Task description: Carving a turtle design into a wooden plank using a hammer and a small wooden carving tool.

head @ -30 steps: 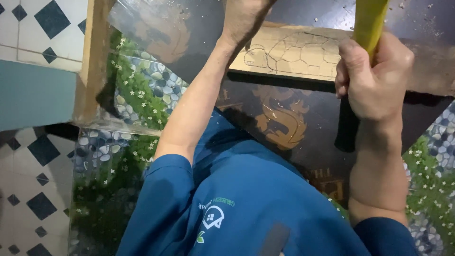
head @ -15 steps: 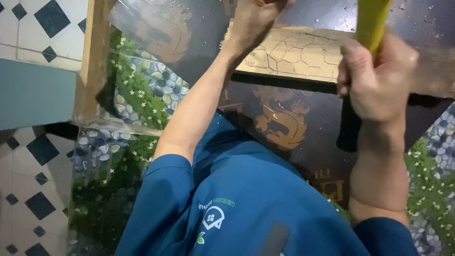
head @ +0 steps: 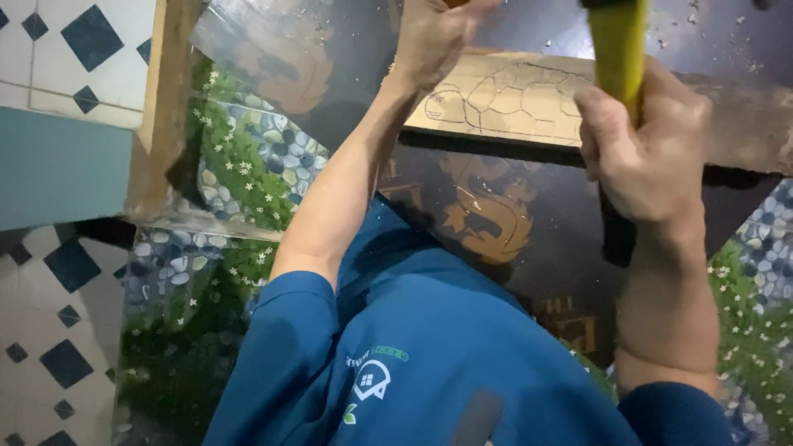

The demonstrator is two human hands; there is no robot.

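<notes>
Yellow-handled mallet (head: 618,49) upright above flat, turtle-outlined wooden plank (head: 512,103)

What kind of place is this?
Probably a small home woodcarving spot: a wooden board with a drawn turtle outline, wood chips on the dark table, and a tiled floor.

- Your left hand (head: 438,33) is at the top centre, resting on the near-left end of a wooden board (head: 520,103).
- The board lies across a tabletop (head: 512,215) in front of you, running from the centre off to the right.
- Your right hand (head: 648,153) is to the right, above the board, wrapped around a tool handle (head: 618,49) that stands upright.
- A wooden post (head: 161,116) stands at the table's left edge.
- A tiled floor (head: 58,58) lies further left, below the table.
</notes>
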